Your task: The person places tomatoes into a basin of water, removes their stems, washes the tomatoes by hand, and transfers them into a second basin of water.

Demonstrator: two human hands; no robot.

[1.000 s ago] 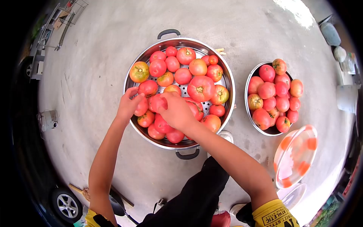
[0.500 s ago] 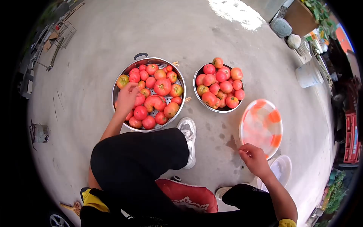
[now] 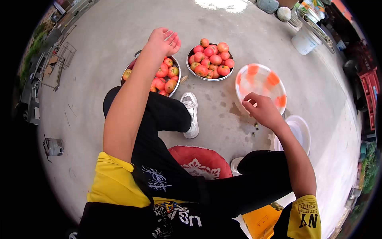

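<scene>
My left hand (image 3: 164, 41) is raised over the far side of the steel steamer pot (image 3: 178, 83), its fingers loosely bent and apart with nothing in them. My forearm covers much of the pot. Tomatoes (image 3: 162, 71) lie inside, red with some greenish ones. My right hand (image 3: 262, 110) hovers by the near edge of an orange-and-white plastic basin (image 3: 260, 72), fingers curled with a gap at the thumb, holding nothing visible. Between the pot and basin stands a steel bowl (image 3: 215, 79) heaped with tomatoes (image 3: 215, 59).
A white basin (image 3: 306, 137) sits beside my right forearm. A red cushion (image 3: 199, 155) lies between my legs, near my white shoe (image 3: 191, 115). Farther off are a white bucket (image 3: 305, 40), stones (image 3: 284, 14), a wire rack (image 3: 65, 55) and a metal can (image 3: 55, 147). Wet spots mark the concrete.
My left hand has lifted away from the tomatoes in the pot and reached farther forward. My right hand stays near the orange-and-white basin. The view has shifted, showing more of my torso.
</scene>
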